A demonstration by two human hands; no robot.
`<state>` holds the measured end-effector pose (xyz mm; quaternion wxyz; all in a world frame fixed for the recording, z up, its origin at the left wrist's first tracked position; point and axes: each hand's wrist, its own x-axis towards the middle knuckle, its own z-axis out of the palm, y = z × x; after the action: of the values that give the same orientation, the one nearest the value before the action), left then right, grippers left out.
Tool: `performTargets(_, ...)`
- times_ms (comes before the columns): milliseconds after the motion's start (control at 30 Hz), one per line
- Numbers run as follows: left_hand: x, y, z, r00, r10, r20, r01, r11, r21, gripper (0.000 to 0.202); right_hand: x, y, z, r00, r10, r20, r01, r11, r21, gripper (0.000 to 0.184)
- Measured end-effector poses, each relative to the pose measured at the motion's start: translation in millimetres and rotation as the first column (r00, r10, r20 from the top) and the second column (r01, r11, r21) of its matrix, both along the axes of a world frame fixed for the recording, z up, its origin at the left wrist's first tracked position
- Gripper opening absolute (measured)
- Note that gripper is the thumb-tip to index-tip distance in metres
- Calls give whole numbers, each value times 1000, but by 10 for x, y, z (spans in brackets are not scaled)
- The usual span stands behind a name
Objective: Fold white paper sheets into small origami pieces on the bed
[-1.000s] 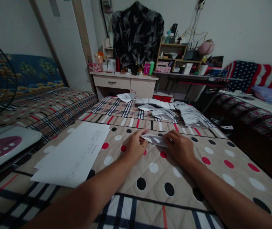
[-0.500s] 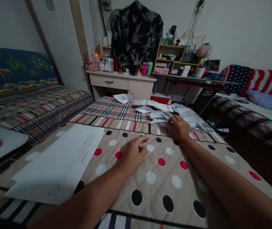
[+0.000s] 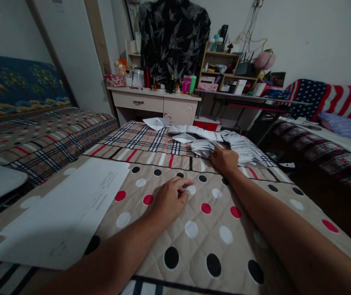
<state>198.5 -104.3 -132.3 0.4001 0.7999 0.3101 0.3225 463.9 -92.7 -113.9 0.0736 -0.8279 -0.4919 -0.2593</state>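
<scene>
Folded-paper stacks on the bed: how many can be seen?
3: the back stack nearest the dresser, the right stack, and the front stack beside the right hand. That hand may hide more.

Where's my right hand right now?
In the head view, your right hand is right of center, at a small stack of folded papers on its left, with a larger fanned pile behind and to the right.

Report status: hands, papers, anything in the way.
Left hand open, nothing visible in it. Right hand at the folded papers, grip unclear, hiding part of them. Flat sheets beside left forearm.
</scene>
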Motion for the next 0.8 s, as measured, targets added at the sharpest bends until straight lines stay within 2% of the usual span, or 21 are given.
performTargets(233,-14,-7,-3,998,-15,-57,16,1000,26,34,-49,87,32,997,-67,-24,67,998,5,29)
performTargets(467,-25,-22,17,999,-24,-49,26,999,47,33,-174,-60,38,1000,9,-20,-10,1000,-11,29)
performTargets(800,-37,-9,15,998,-48,-32,50,997,62,29,-259,-68,20,998,27,-52,-36,983,-182,44)
